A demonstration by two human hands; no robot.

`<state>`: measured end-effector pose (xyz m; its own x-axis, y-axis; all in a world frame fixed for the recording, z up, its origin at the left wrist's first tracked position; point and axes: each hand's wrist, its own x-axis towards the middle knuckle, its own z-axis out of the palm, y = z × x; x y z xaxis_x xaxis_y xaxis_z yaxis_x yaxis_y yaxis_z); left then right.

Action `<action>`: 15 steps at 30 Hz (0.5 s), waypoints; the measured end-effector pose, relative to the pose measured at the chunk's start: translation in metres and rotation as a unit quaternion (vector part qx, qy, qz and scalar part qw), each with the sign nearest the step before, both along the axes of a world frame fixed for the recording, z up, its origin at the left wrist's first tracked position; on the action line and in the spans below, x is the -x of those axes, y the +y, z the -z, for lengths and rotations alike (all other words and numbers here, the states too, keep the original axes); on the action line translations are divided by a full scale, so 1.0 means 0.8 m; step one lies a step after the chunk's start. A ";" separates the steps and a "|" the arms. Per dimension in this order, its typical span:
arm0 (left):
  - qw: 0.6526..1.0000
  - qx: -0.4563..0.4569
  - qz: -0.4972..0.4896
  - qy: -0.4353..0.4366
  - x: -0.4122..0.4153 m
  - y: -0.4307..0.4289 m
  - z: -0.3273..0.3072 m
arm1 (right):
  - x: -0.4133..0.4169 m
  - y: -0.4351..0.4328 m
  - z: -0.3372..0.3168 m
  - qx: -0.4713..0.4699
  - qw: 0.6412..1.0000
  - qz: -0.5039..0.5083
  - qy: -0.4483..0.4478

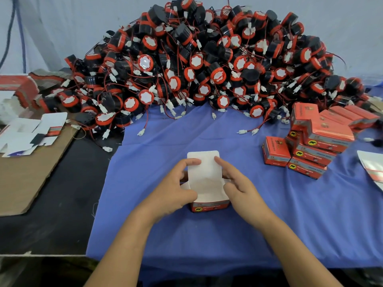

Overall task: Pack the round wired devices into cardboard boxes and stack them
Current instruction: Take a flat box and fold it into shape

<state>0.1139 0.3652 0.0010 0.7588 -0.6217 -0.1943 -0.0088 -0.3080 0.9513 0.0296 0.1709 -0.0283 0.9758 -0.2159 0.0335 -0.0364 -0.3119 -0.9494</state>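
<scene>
A small red cardboard box (209, 206) stands on the blue cloth (207, 137) in front of me, its white lid flap (204, 168) raised away from me. My left hand (176, 187) grips the box's left side, forefinger on the flap. My right hand (236, 185) holds the right side, with its forefinger touching the flap's right edge. What is inside the box is hidden. A big heap of round black and red wired devices (207, 65) fills the back of the table. Closed red boxes (310, 141) are stacked at the right.
Flat unfolded box blanks (31, 131) lie on brown cardboard (37, 172) at the left, with a bundle of blanks (18, 88) behind. Another flat blank (373, 168) lies at the right edge. White plugs on red wires (248, 131) trail onto the cloth.
</scene>
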 end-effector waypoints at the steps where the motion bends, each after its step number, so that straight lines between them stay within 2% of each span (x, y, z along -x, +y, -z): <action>1: 1.000 -0.019 0.003 0.001 0.000 0.001 -0.001 | -0.002 0.000 0.000 -0.003 1.000 0.000 0.016; 4: 0.997 -0.074 0.009 -0.013 -0.001 0.003 0.001 | -0.003 0.002 -0.003 0.065 0.997 0.001 0.050; 6: 0.996 -0.089 0.009 -0.027 0.001 0.003 0.002 | -0.001 0.003 -0.005 0.074 0.996 0.005 0.045; 12: 0.994 -0.079 -0.006 -0.069 0.001 0.001 0.004 | 0.001 -0.004 -0.010 -0.010 1.000 0.008 0.028; 15: 0.996 -0.036 0.015 -0.083 -0.008 0.012 -0.011 | 0.001 -0.016 -0.018 -0.069 0.997 0.025 0.000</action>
<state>0.1204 0.3747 0.0100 0.7653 -0.6338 -0.1125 -0.1753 -0.3733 0.9110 0.0291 0.1585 -0.0135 0.9638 -0.2665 0.0006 -0.0478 -0.1752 -0.9834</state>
